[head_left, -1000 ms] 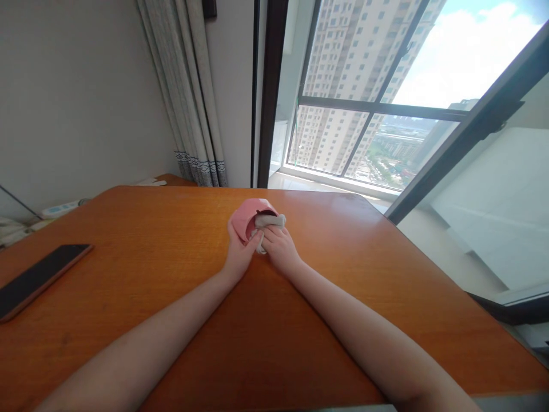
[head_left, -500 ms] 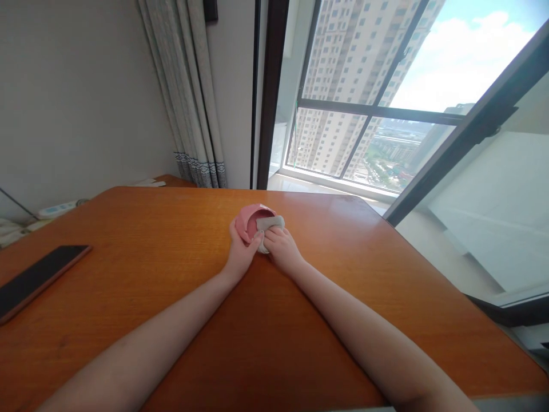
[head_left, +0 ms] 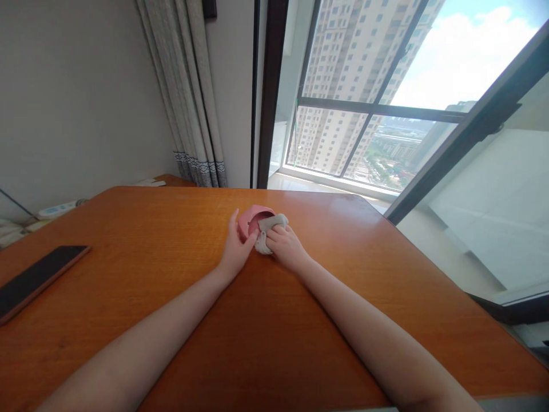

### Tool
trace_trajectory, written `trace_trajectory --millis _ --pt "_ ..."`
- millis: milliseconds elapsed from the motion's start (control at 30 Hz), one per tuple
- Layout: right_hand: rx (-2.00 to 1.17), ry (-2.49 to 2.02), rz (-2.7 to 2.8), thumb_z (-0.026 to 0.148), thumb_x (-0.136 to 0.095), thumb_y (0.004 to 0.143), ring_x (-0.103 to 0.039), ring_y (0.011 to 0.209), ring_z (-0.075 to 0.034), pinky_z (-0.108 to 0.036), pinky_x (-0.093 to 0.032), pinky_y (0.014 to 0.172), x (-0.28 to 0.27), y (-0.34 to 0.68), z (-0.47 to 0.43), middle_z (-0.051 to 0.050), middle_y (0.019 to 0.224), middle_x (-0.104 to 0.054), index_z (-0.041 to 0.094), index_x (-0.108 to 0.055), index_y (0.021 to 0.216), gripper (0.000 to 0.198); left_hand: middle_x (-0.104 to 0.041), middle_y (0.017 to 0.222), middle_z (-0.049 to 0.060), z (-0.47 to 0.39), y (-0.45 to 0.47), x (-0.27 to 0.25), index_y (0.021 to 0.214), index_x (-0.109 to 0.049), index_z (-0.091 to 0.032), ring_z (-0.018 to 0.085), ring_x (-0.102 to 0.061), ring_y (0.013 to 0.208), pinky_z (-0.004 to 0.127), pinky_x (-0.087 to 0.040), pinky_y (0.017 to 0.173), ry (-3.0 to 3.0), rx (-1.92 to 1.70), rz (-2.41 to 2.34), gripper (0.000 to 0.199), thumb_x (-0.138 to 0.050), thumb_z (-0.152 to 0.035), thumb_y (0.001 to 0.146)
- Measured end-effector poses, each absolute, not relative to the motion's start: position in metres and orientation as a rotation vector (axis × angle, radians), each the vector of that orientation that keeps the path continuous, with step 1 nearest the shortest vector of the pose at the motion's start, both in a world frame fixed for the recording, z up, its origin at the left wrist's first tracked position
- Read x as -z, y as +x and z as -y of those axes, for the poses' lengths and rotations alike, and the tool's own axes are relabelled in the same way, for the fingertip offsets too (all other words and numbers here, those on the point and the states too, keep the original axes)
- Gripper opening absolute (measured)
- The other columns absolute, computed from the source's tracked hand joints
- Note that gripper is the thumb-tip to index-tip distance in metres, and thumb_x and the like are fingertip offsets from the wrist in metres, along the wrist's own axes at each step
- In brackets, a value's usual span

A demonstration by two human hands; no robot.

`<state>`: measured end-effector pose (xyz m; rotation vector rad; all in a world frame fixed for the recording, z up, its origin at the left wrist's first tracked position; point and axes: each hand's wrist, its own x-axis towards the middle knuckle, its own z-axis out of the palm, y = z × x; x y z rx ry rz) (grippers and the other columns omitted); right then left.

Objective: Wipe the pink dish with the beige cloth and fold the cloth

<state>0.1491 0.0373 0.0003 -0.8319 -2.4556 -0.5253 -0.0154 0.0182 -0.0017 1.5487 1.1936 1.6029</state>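
A pink bowl-like container (head_left: pixel 249 219) is tipped so that its round opening faces me and to the right. My left hand (head_left: pixel 235 243) holds its left side, thumb at the near rim and fingers up along the outside. In my right hand (head_left: pixel 286 245) a light grey cloth (head_left: pixel 273 221) is bunched, with the fingers closed round it. One part of the cloth reaches the mouth of the container, and another fold hangs below, between the two hands. The fingertips of my right hand are partly hidden in the cloth.
Both forearms rest over a brown wooden table (head_left: pixel 171 223). A dark phone-like slab (head_left: pixel 38 280) lies at the left. Behind the far edge hang a grey curtain (head_left: pixel 193 114) and a tall window (head_left: pixel 334 137). A white power strip (head_left: pixel 58 210) is beyond the left edge.
The fingers of my left hand have lifted and loosened a little on the container's left side. The container and cloth have shifted slightly right, and more of the lower cloth fold shows.
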Motion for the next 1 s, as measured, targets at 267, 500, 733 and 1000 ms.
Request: trace_trajectory --millis 267,500,733,1000 --pt "0.512 -0.734 2.506 0.018 -0.046 0.091 -0.045 0.084 -0.018 -0.033 -0.033 0.078 -0.003 0.15 -0.04 -0.005 0.083 -0.061 0.018 -0.062 0.084 0.018 -0.039 0.14 0.009 -0.026 -0.024 0.008 0.136 -0.032 -0.019 0.022 -0.036 0.132 0.039 -0.022 0.112 1.724 -1.605 -1.188 0.068 -0.051 -0.011 0.071" --pt "0.578 -0.785 2.465 0.018 -0.048 0.09 -0.044 0.081 -0.019 -0.034 -0.032 0.075 0.0 0.147 -0.036 -0.005 0.078 -0.06 0.02 -0.063 0.075 0.021 -0.046 0.132 0.012 -0.021 -0.02 0.006 0.136 -0.027 -0.02 0.025 -0.044 0.124 0.043 -0.033 0.106 1.568 -1.62 -1.24 0.069 -0.058 -0.021 0.074" --pt "0.586 -0.783 2.427 0.018 -0.049 0.089 -0.043 0.078 -0.018 -0.033 -0.03 0.07 -0.004 0.139 -0.028 -0.004 0.078 -0.059 0.019 -0.063 0.08 0.016 -0.049 0.122 0.009 -0.016 -0.012 0.004 0.12 -0.038 -0.018 0.021 -0.047 0.116 0.037 -0.032 0.106 1.471 -1.7 -1.234 0.05 -0.051 -0.015 0.072" --pt "0.616 -0.672 2.489 0.02 -0.048 0.09 -0.042 0.078 -0.018 -0.035 -0.029 0.074 -0.009 0.152 -0.035 -0.003 0.077 -0.06 0.019 -0.061 0.078 0.018 -0.049 0.122 0.008 -0.025 -0.019 0.005 0.12 -0.039 -0.018 0.022 -0.047 0.117 0.041 -0.032 0.106 1.557 -1.629 -1.242 0.049 -0.051 -0.017 0.072"
